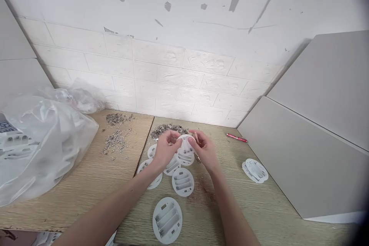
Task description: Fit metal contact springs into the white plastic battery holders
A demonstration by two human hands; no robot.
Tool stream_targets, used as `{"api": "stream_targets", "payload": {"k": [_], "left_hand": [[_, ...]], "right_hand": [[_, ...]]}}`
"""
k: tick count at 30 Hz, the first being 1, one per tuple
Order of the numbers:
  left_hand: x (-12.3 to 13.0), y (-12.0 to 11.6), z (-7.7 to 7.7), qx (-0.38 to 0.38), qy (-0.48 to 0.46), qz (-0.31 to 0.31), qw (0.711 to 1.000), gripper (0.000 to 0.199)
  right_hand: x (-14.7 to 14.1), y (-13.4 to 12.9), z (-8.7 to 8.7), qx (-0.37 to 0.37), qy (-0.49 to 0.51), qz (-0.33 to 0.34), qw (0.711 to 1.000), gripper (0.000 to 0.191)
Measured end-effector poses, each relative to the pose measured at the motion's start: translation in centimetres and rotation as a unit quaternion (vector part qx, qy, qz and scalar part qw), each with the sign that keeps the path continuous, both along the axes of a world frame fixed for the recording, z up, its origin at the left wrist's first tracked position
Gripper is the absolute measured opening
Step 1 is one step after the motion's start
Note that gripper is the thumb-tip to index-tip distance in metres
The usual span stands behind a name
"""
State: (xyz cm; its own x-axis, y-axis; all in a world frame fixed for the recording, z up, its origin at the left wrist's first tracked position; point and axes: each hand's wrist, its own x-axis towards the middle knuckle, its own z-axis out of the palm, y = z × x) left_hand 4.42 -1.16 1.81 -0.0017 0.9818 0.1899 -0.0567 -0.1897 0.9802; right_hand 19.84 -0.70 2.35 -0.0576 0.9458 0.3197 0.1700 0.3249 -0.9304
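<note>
1. Nearest to my view lies a white round battery holder (167,220) on the counter (86,184), open side up, its ribbed battery slots showing.
2. The piece I am working on is another white disc (185,144) of the same kind, held up just above the counter between both hands, in front of a cluster of more discs (182,181) lying flat.
3. My left hand (165,150) grips the disc's left edge with curled fingers; my right hand (203,149) pinches its right edge, thumb on top. Both forearms reach in from the lower edge and converge on it.
4. The counter is pale wood grain. Small heaps of tiny metal parts (117,138) lie behind the hands, a red pen (236,137) sits to the right, one separate disc (255,170) lies farther right, and a clear plastic bag (40,142) bulges on the left.
5. A white brick-pattern wall (184,77) rises behind, with grey panels (317,130) on the right.
</note>
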Motion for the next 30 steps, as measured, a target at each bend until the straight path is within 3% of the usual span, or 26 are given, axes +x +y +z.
{"api": "stream_targets", "payload": {"k": [4,7,14,16,18,21,23,26,30], "left_hand": [[-0.1,-0.2,0.6,-0.022,-0.015,0.011,1.0,0.027],[-0.3,-0.4,1.1,-0.034,-0.031,-0.014,0.999,0.035],[-0.4,-1.1,2.0,-0.044,-0.047,-0.133,0.989,0.052],[-0.5,-1.3,2.0,-0.029,0.0,-0.15,0.988,0.051],[-0.5,-1.5,2.0,0.006,0.111,-0.163,0.98,0.045],[-0.7,-2.0,1.9,0.097,0.309,-0.218,0.921,0.029],[-0.7,-2.3,1.8,0.135,0.376,-0.274,0.875,0.027],[-0.7,-2.5,1.3,0.151,0.427,-0.323,0.831,0.032],[-0.6,-2.3,0.5,0.171,0.46,-0.331,0.806,0.027]], "right_hand": [[0.3,0.2,-0.2,0.067,-0.105,-0.068,0.99,0.036],[0.5,0.1,-0.1,0.053,-0.133,-0.072,0.987,0.025],[2.8,-1.8,1.0,-0.062,0.022,-0.07,0.995,0.034],[4.7,-2.9,1.6,-0.079,0.046,-0.087,0.992,0.036],[7.3,-4.0,1.9,-0.101,0.067,-0.154,0.981,0.041],[12.2,-5.6,2.1,-0.135,0.088,-0.341,0.926,0.055],[15.5,-6.3,2.0,-0.149,0.052,-0.419,0.894,0.052],[19.4,-6.7,1.4,-0.2,-0.024,-0.404,0.892,0.041],[21.9,-6.0,0.5,-0.244,-0.082,-0.375,0.891,0.038]]}}
